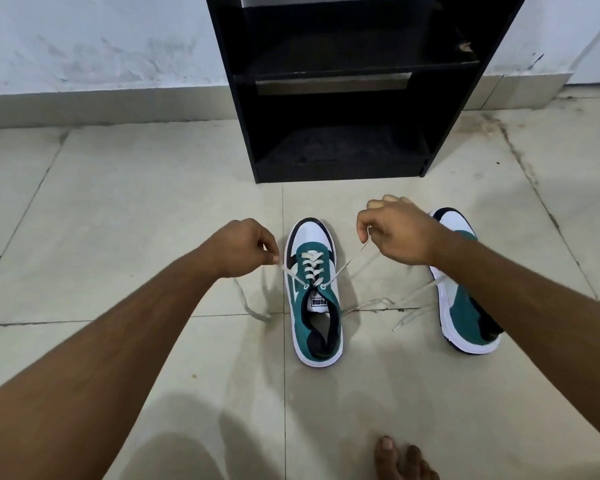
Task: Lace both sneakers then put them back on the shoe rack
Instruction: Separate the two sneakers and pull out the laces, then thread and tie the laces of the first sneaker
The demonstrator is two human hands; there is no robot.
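Floor tiles point(118, 209) in pale stone spread wide on the left and toward the camera, bare but for grout lines. Against the far wall point(84, 39) stands the black shoe rack point(243, 98), its shelves point(343, 69) dark, its front edge well apart from the shoes. One teal-and-white sneaker point(314, 306) sits upright at centre, toe toward the rack, laced up to the top eyelets. The second sneaker point(465, 306) lies near it on the right, partly hidden by the right forearm, its loose lace point(413, 315) trailing over the tile between the two. The left hand point(243, 247) pinches one lace end point(284, 270) just left of the centre shoe; the right hand point(399, 233) pinches the other lace end point(366, 237), raised above the floor. Bare toes point(395, 455) show at the bottom edge.
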